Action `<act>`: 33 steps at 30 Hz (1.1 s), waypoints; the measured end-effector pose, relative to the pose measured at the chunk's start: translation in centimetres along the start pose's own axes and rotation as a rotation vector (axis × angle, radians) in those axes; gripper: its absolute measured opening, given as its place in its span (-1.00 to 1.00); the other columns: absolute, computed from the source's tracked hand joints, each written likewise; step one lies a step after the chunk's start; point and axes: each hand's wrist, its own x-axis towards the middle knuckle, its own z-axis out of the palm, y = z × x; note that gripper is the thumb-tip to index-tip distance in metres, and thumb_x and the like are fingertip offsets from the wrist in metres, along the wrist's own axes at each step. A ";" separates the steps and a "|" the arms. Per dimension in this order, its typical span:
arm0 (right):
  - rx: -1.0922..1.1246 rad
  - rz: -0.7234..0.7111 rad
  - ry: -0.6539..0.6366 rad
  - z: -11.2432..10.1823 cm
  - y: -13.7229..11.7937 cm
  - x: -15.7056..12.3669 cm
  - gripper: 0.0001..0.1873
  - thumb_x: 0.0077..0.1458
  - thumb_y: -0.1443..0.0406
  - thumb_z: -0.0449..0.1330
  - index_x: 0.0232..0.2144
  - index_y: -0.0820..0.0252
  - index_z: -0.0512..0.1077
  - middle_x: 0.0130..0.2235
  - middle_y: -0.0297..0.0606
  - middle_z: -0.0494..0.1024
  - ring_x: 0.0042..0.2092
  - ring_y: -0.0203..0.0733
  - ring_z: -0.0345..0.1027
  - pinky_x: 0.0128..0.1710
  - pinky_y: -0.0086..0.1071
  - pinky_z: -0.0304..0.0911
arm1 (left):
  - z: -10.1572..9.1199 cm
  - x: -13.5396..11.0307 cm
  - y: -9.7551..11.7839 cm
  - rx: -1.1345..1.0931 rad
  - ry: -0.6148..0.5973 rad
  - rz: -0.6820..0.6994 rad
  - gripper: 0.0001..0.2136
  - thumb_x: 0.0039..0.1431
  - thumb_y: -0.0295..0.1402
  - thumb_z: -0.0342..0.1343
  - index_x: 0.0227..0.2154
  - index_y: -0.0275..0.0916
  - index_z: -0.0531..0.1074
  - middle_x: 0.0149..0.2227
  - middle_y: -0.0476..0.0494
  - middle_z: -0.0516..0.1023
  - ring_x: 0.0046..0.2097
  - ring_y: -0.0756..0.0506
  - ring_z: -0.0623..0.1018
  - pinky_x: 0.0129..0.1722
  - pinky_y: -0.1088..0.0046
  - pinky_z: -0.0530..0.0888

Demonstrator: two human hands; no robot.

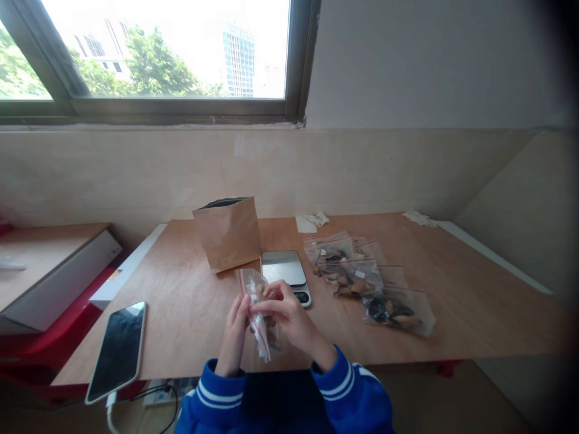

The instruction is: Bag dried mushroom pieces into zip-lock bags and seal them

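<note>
A clear zip-lock bag (261, 336) with a red seal line hangs between my two hands over the table's front part; brownish pieces show through it. My left hand (235, 328) pinches the bag's edge from the left. On the other side, my right hand (287, 313) has thumb and finger closed on the bag near its seal. Just behind the hands sits a kitchen scale (283, 269) with a silver plate and a dark display. A brown paper pouch (228, 235) stands upright with its top open, left of the scale.
Several filled zip-lock bags (398, 310) lie overlapping right of the scale. A phone (117, 346) with a white cable plugged in rests at the table's left front edge. Crumpled white tissue (316, 220) lies at the back. A red stool (58, 337) stands at the left.
</note>
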 end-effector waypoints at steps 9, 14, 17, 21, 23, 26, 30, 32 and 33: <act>0.090 0.192 0.000 0.7 -1.0 1.1 -0.83 0.15 0.26 0.12 -0.19 0.13 0.42 -0.01 -0.19 0.44 0.07 -0.12 0.28 0.09 -0.18 0.17 | -1.5 1.1 -0.1 0.047 0.032 0.050 -0.70 0.04 -0.12 0.13 -0.31 -0.26 0.41 -0.33 -0.05 0.49 -0.27 -0.05 0.50 -0.27 0.43 0.48; -0.085 0.158 0.083 1.4 -0.5 2.1 -0.91 0.07 0.26 0.21 -0.33 0.14 0.43 -0.22 -0.22 0.47 -0.11 -0.12 0.33 -0.05 -0.21 0.23 | -0.7 1.2 -0.2 0.136 0.011 0.189 -0.77 0.10 -0.16 0.09 -0.38 -0.24 0.35 -0.38 -0.01 0.44 -0.27 -0.04 0.48 -0.23 0.42 0.45; -0.051 0.210 0.079 1.4 -0.4 2.3 -0.86 0.10 0.23 0.18 -0.43 0.16 0.45 -0.34 -0.26 0.47 -0.25 -0.19 0.35 -0.20 -0.32 0.27 | -0.8 1.0 0.0 0.206 0.003 0.227 -0.78 0.13 -0.17 0.08 -0.39 -0.24 0.34 -0.37 -0.03 0.45 -0.25 -0.05 0.49 -0.19 0.39 0.43; 0.081 0.311 0.022 1.4 -0.5 2.5 -0.79 0.11 0.22 0.14 -0.49 0.19 0.45 -0.44 -0.32 0.50 -0.41 -0.28 0.34 -0.38 -0.43 0.25 | -1.4 0.9 0.4 0.298 -0.042 0.242 -0.80 0.15 -0.18 0.05 -0.42 -0.22 0.31 -0.41 -0.02 0.46 -0.27 -0.05 0.50 -0.21 0.42 0.42; 0.108 0.337 0.020 1.5 -0.5 2.6 -0.80 0.10 0.22 0.14 -0.48 0.19 0.45 -0.47 -0.34 0.51 -0.44 -0.30 0.35 -0.41 -0.45 0.24 | -1.6 0.8 0.7 0.348 -0.076 0.239 -0.80 0.15 -0.18 0.05 -0.43 -0.21 0.32 -0.44 -0.01 0.46 -0.29 -0.06 0.51 -0.27 0.45 0.42; 0.088 0.346 0.044 1.7 -0.6 2.9 -0.85 0.07 0.26 0.15 -0.48 0.19 0.44 -0.49 -0.36 0.51 -0.46 -0.30 0.36 -0.45 -0.46 0.23 | -1.5 0.8 1.1 0.417 -0.093 0.234 -0.80 0.12 -0.17 0.07 -0.42 -0.21 0.35 -0.42 -0.04 0.49 -0.32 -0.07 0.52 -0.31 0.45 0.42; 0.114 0.287 -0.003 1.9 -0.8 3.3 -0.84 0.09 0.25 0.14 -0.44 0.17 0.48 -0.44 -0.33 0.55 -0.41 -0.27 0.40 -0.40 -0.44 0.27 | -1.5 1.0 0.9 0.392 -0.004 0.227 -0.73 0.14 -0.12 0.01 -0.46 -0.23 0.36 -0.45 -0.04 0.47 -0.35 -0.07 0.50 -0.32 0.43 0.42; 0.137 0.237 -0.058 1.7 -0.9 3.4 -0.81 0.12 0.23 0.14 -0.40 0.16 0.53 -0.38 -0.29 0.58 -0.35 -0.23 0.43 -0.34 -0.41 0.30 | -1.7 1.2 0.8 0.363 0.029 0.207 -0.72 0.14 -0.11 0.01 -0.48 -0.23 0.35 -0.48 -0.02 0.44 -0.36 -0.07 0.49 -0.34 0.44 0.42; 0.140 0.219 -0.080 1.6 -0.9 3.4 -0.79 0.12 0.21 0.14 -0.39 0.15 0.54 -0.36 -0.28 0.59 -0.32 -0.22 0.44 -0.31 -0.39 0.31 | -1.8 1.2 0.8 0.355 0.034 0.199 -0.72 0.12 -0.11 0.04 -0.49 -0.23 0.35 -0.49 0.00 0.43 -0.37 -0.06 0.48 -0.35 0.45 0.41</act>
